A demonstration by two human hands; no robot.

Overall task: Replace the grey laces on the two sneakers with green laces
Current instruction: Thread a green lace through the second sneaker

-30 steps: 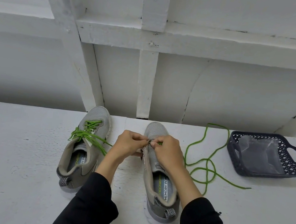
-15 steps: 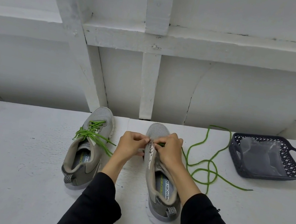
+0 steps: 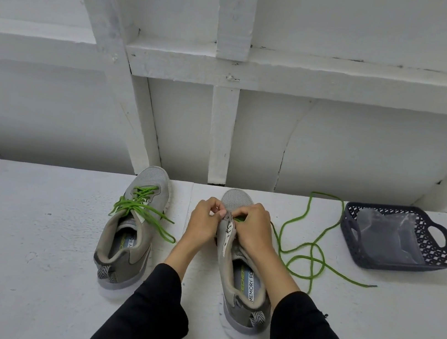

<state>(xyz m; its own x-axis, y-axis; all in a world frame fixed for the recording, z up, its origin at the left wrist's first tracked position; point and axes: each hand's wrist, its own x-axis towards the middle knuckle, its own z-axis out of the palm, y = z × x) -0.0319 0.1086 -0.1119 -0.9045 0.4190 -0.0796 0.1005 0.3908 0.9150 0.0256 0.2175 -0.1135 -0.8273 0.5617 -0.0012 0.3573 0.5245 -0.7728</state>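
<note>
Two grey sneakers stand toe-away on the white surface. The left sneaker point(image 3: 132, 231) carries a green lace threaded through its eyelets, with loose ends trailing over its side. The right sneaker point(image 3: 244, 274) is tipped toward the left. My left hand point(image 3: 204, 220) grips its left eyelet flap near the toe. My right hand point(image 3: 253, 226) pinches the green lace point(image 3: 312, 249) at the lowest eyelets; the rest of that lace lies in loops on the surface to the right. The fingertips hide which eyelet the lace passes through.
A dark blue plastic basket point(image 3: 446, 260) with a clear plastic bag inside sits at the far right. A white wall with wooden posts and a crossbeam rises directly behind the shoes. Black sleeves cover both forearms.
The right sneaker has tipped onto its side edge, showing the eyelet flap. Both hands stay at its toe end, and the camera has shifted slightly.
</note>
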